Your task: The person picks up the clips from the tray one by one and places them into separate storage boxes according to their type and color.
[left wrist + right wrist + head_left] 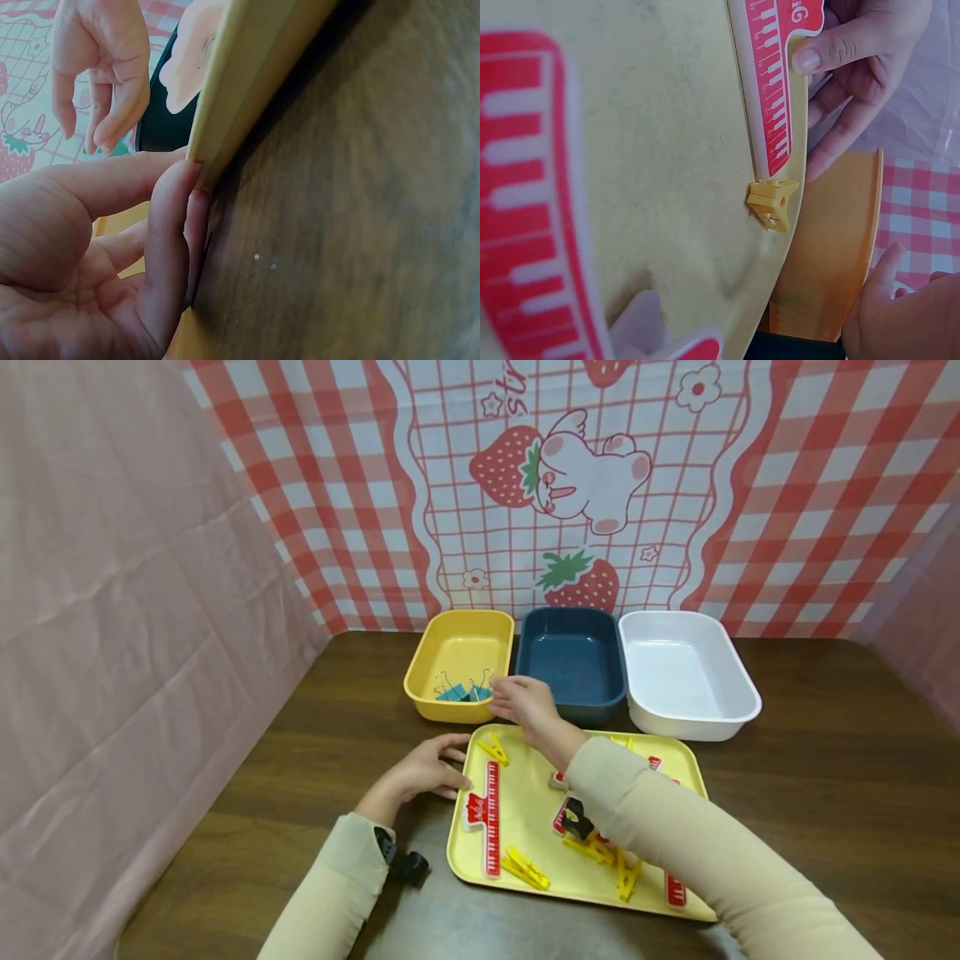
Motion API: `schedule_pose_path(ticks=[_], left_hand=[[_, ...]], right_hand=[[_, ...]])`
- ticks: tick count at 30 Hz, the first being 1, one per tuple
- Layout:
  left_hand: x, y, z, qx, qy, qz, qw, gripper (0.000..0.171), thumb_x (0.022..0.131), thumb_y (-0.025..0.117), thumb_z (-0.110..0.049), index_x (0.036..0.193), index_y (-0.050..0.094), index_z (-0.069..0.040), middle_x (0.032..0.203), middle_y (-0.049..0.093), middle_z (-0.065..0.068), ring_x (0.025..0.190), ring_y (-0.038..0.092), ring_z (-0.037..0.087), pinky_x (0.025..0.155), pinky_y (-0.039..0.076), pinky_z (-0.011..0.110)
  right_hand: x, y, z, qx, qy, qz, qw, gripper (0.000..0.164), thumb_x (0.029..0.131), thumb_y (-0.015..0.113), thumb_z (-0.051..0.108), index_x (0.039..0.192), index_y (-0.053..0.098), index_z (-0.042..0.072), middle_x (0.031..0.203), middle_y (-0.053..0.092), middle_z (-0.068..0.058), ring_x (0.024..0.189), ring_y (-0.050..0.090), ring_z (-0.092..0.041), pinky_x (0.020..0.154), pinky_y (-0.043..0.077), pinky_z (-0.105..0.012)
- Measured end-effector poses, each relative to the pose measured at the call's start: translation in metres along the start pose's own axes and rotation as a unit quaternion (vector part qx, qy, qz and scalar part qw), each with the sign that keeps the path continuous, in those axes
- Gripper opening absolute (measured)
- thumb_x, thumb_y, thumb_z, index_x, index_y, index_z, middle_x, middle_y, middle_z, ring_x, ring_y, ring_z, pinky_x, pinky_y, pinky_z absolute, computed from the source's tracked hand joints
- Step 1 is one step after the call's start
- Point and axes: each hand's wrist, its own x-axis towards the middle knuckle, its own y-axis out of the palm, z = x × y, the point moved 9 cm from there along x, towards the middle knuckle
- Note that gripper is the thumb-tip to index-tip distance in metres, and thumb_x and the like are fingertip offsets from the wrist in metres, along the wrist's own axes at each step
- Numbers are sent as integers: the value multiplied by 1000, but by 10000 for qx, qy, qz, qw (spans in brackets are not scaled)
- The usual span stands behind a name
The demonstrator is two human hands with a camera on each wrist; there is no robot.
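My left hand [422, 768] pinches the left rim of a pale yellow tray [534, 818], thumb on the rim and fingers at its outer side. Over the front right corner of a yellow bin [468, 647] hangs my right hand [528, 706], its fingers loosely bent with nothing between them. Teal binder clips [452, 693] lie in that bin just left of the fingertips. On the tray, a red ruler with a piano-key pattern [492, 818] lies beside my left thumb. Yellow clothespins [525, 868] are scattered about, and my right forearm hides part of the tray.
To the right of the yellow bin stand a dark blue bin [572, 647] and a white bin [682, 652], side by side behind the tray. A black strap-like piece [576, 820] shows at the right forearm. A checked strawberry cloth [360, 493] hangs behind the wooden table [337, 702].
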Motion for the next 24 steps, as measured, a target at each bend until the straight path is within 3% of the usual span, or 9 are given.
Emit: schedule_pose_path(ticks=[9,16,19,24], left_hand=[[0,1,0,-18,14,-17,10000,73,75,72,7,139,41,-8,113,51,17,74,62,22,62,57,34],[0,2,0,-51,23,-7,10000,72,76,71,8,139,41,-8,114,51,17,74,62,22,62,57,34],[0,2,0,-23,3,-18,10000,72,76,71,7,139,41,-8,114,50,17,74,62,22,62,57,34],[0,1,0,12,-3,-42,10000,73,76,72,7,140,41,-8,115,50,17,75,62,22,62,57,34]], right_hand=[[-11,-10,0,-338,-20,63,9994,36,92,59,14,122,55,-4,115,56,-22,106,56,-33,84,52,-34],[-20,-18,-3,-527,-83,124,9985,35,92,58,14,121,55,-5,120,52,-26,106,55,-33,82,53,-31],[-26,-23,-4,-603,-31,162,9980,35,93,58,15,122,55,-4,122,51,-25,101,57,-29,85,51,-33],[-35,-29,-7,-680,20,238,9974,36,93,57,14,123,54,-5,123,52,-23,108,54,-35,91,48,-39]])
